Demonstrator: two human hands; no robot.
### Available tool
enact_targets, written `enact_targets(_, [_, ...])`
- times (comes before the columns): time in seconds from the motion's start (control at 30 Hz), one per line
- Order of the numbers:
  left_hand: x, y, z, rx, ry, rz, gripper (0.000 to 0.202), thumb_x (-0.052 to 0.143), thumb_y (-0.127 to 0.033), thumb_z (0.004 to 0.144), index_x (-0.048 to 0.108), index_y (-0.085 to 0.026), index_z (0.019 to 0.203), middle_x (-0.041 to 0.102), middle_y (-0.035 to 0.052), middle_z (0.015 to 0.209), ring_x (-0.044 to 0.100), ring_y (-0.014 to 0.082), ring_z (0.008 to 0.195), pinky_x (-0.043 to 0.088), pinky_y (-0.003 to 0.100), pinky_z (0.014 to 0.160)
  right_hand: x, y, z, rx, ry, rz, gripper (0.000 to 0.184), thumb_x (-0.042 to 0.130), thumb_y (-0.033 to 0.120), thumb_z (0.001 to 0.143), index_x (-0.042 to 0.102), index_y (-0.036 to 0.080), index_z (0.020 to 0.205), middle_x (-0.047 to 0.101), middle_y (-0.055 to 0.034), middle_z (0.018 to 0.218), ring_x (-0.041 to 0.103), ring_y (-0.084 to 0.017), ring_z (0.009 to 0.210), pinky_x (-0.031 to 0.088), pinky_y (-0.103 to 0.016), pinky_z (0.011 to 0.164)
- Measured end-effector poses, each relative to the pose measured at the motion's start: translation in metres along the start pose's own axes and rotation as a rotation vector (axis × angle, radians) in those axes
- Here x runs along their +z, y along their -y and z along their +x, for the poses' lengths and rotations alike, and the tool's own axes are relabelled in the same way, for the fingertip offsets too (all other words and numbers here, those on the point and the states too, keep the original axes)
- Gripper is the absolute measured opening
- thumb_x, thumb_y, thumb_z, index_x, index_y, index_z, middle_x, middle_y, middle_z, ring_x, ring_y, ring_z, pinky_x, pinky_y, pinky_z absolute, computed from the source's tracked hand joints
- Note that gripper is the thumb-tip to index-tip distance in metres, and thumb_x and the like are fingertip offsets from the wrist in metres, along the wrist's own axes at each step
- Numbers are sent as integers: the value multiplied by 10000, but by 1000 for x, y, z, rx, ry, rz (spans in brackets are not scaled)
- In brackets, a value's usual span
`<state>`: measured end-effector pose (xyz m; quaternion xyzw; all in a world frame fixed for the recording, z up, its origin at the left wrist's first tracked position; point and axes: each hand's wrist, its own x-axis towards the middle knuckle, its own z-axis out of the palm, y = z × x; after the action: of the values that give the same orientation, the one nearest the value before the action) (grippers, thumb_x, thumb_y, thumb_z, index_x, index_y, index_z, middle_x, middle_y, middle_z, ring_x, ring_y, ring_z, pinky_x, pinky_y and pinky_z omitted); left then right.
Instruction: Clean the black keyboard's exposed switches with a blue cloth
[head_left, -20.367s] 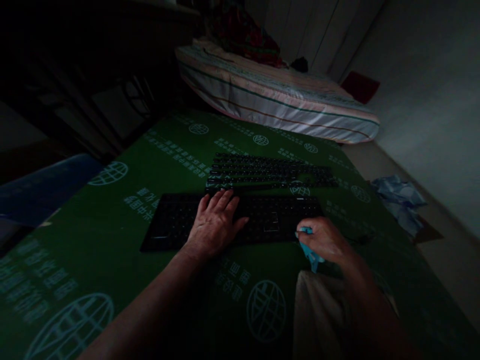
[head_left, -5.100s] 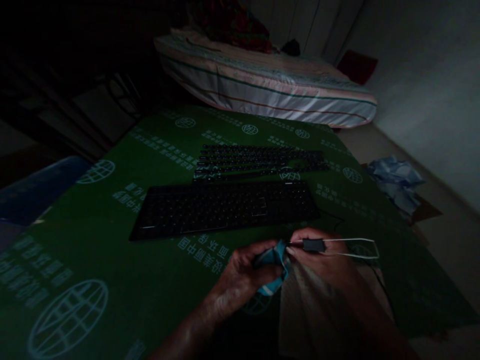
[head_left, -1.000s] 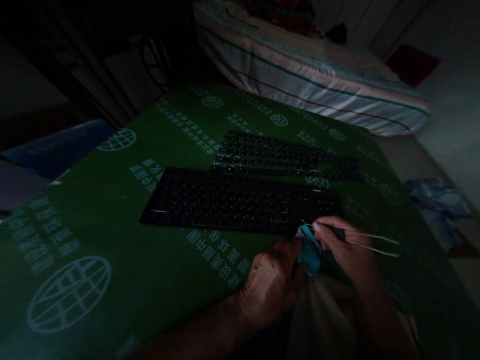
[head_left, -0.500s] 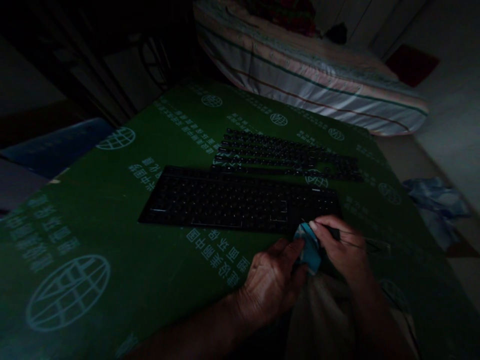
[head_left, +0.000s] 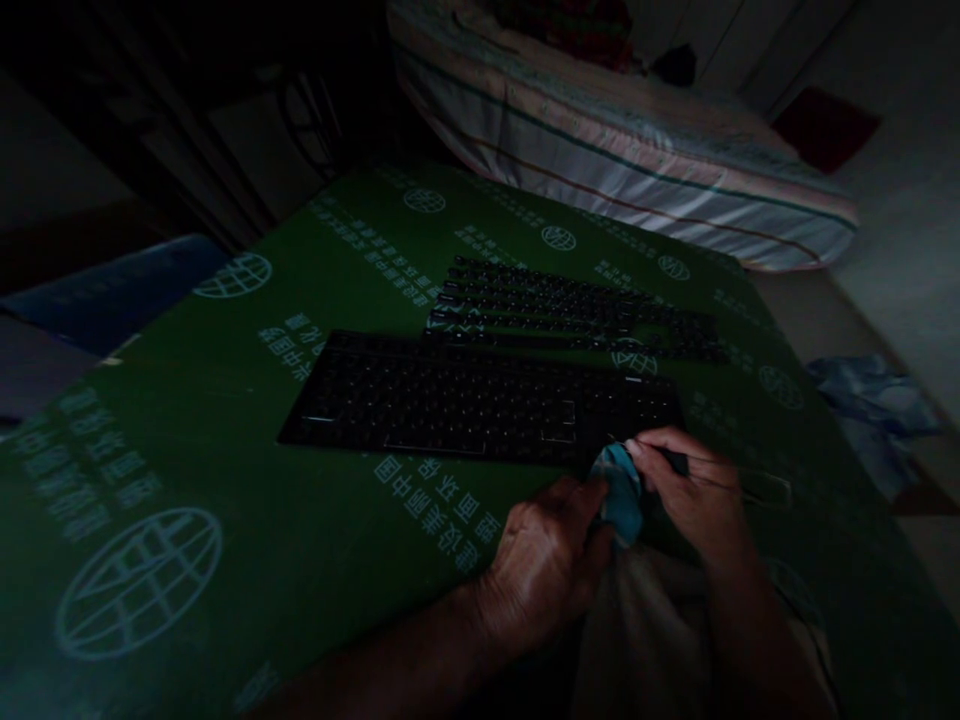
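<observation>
The black keyboard (head_left: 450, 400) lies on the green table, its key area stripped of caps. Loose black keycaps (head_left: 555, 300) are laid out in rows behind it. At the keyboard's near right corner my left hand (head_left: 544, 550) is closed on a small blue cloth (head_left: 622, 500). Pinched in my right hand (head_left: 694, 490) is what looks like a wire keycap puller (head_left: 765, 484), with a dark handle and a thin wire loop sticking out to the right. My right fingertips meet the top of the cloth, and the puller's other end is hard to make out there.
The green printed table cover (head_left: 225, 430) reaches around the keyboard. Beyond the far edge stands a bed (head_left: 637, 170) with a striped sheet. Blue-white fabric (head_left: 874, 400) lies on the floor at the right, and a blue surface (head_left: 112, 285) is at the left.
My right hand has shifted slightly right, and the wire loop sticks out further right. The blue cloth is bunched a little differently. Keyboard and keycaps stay in place.
</observation>
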<state>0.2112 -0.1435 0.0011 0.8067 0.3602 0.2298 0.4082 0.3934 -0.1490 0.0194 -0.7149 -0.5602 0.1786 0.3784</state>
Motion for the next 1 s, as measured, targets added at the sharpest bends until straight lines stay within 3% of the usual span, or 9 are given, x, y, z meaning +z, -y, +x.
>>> enact_targets(0.33, [-5,-2,-1,-9,-5,-5,251,520,-167,816,583,-159,1059,645,69,930,626,193,820,517,306,743,3,-1,-1,-42,31,14,199,594,376,800,649,206,713,633,7,613,559,-124,515,458,-237,515])
enact_targets(0.57, [-3,-1,1,-4,21,19,298,516,-193,822,570,-158,1113,646,82,940,631,217,810,529,346,728,1,-6,-1,-57,-11,-15,185,611,370,786,660,202,727,641,4,625,566,-127,528,466,-240,525])
enact_targets(1.0, [-3,-3,3,8,16,33,295,521,-194,825,569,-166,1115,646,69,930,623,192,794,518,310,718,-1,-4,-3,-51,-19,2,164,622,347,787,652,202,716,635,17,631,550,-112,509,458,-230,524])
